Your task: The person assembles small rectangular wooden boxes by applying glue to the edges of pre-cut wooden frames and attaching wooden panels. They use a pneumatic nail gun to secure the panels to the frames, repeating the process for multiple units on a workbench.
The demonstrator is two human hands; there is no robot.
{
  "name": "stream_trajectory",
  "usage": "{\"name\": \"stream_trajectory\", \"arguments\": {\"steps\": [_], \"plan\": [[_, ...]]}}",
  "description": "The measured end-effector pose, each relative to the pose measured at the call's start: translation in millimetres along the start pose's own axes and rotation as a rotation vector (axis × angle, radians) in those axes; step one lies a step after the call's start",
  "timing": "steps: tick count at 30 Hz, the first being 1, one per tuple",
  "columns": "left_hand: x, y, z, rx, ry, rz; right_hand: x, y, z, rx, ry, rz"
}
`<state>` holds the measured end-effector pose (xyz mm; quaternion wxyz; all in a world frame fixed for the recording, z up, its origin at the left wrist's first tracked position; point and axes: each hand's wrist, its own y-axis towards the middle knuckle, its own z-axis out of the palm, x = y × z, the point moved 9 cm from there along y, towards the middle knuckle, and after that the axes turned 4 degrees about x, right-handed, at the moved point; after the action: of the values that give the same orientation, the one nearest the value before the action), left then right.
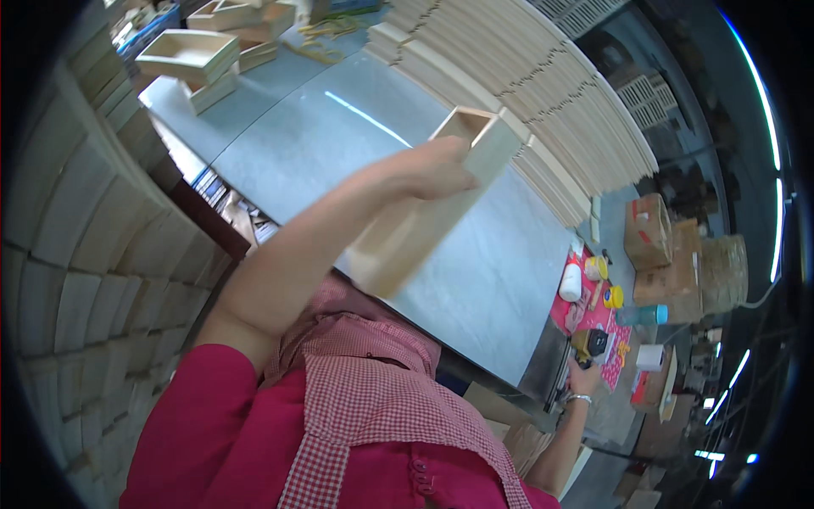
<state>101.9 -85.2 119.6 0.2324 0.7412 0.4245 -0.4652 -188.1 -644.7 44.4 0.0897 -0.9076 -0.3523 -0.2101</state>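
My left hand (441,167) is closed around a long pale wooden box (475,182), gripping it by its side above the table. The box is tilted, its open hollow end facing the far side; its near end is smeared by motion. Far to the right, my right hand (582,378) has curled fingers at a yellow-and-black tool (591,343), which looks gripped from below. The hand partly covers the tool, so its exact kind is unclear.
Pale wooden boards (509,68) are stacked along the far table edge. Several wooden boxes (191,55) stand at far left. Wood blocks (93,280) fill the left side. On the right are a white bottle (570,282), yellow-lidded jar (613,297), blue-capped bottle (642,316) and cardboard boxes (649,229).
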Motion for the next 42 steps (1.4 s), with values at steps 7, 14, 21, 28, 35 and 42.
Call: {"name": "stream_trajectory", "arguments": {"steps": [7, 14, 21, 28, 35, 42], "plan": [[-10.0, -14.4, 20.9, 0.609, 0.702, 0.166, 138.0, -45.9, -17.2, -0.013, -0.330, -0.427], [60.6, -23.1, 50.4, 0.870, 0.507, 0.031, 254.7, -98.1, -10.0, 0.315, 0.096, -0.733], [46.8, -61.2, 45.0, 0.210, 0.962, 0.099, 354.1, -140.4, 15.9, 0.529, -0.098, -0.980], [28.3, -72.1, 79.8, -0.256, 0.875, 0.067, 409.8, -162.4, 39.0, 0.562, -0.115, -1.164], [31.7, -66.2, 82.2, -0.319, 0.724, 0.061, 432.2, -173.9, 54.5, 0.632, -0.100, -1.261], [31.0, -63.7, 81.1, -0.278, 0.710, 0.046, 433.3, -166.6, 69.2, 0.739, -0.116, -1.151]]}}
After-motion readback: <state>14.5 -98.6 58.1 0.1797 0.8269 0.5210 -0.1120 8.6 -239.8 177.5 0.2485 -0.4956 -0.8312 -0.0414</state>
